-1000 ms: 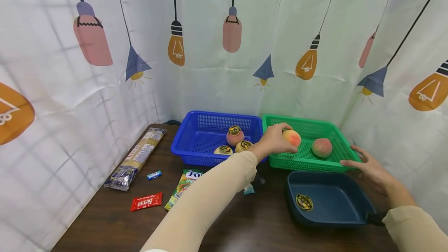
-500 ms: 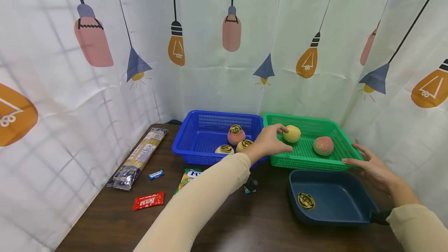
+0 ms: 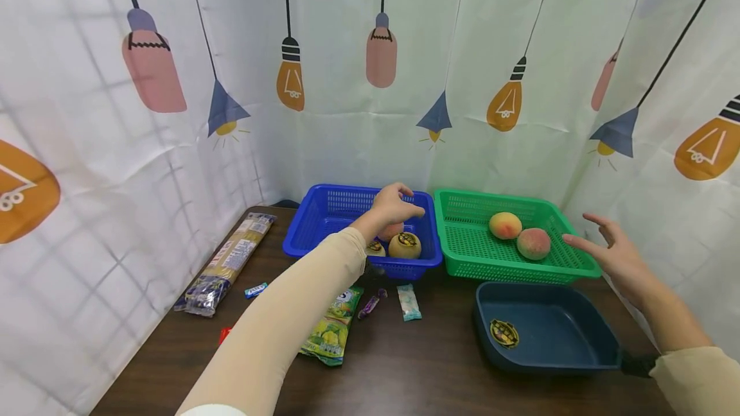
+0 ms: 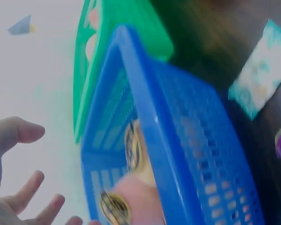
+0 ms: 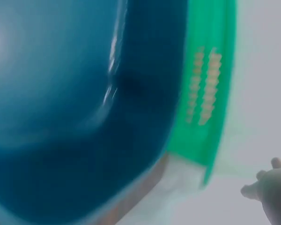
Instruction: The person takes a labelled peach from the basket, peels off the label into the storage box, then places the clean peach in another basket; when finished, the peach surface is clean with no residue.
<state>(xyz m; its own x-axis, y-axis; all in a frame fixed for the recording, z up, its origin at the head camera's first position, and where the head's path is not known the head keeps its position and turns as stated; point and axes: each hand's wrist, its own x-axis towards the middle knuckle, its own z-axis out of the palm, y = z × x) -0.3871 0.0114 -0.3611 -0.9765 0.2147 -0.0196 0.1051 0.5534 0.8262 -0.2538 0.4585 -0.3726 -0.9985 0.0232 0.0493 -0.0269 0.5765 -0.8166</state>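
Observation:
Over the blue basket (image 3: 300, 236) in the head view is my left hand (image 3: 390, 204), its fingers loosely bent with nothing held. Beneath it lie a pink peach (image 3: 390, 231) and two pale, stickered fruits, one a cream fruit (image 3: 405, 246). The left wrist view shows those fingers (image 4: 30, 187) spread beside the basket. In the green basket (image 3: 462, 262), a yellow-orange peach (image 3: 505, 226) lies against a reddish peach (image 3: 534, 244). My right hand (image 3: 621, 259) hovers by that basket's right end, thumb and fingers apart, holding nothing.
A dark blue tub (image 3: 549, 326) with a sticker inside stands in front of the green basket. On the table are a noodle pack (image 3: 228, 262), a green snack bag (image 3: 332, 332), a white-teal packet (image 3: 409, 302) and a purple candy (image 3: 371, 305). A curtain hangs behind.
My left hand has released the yellow-orange peach in the green basket and moved left over the blue one. The peach has come to rest against the reddish peach. My right hand has left the rim.

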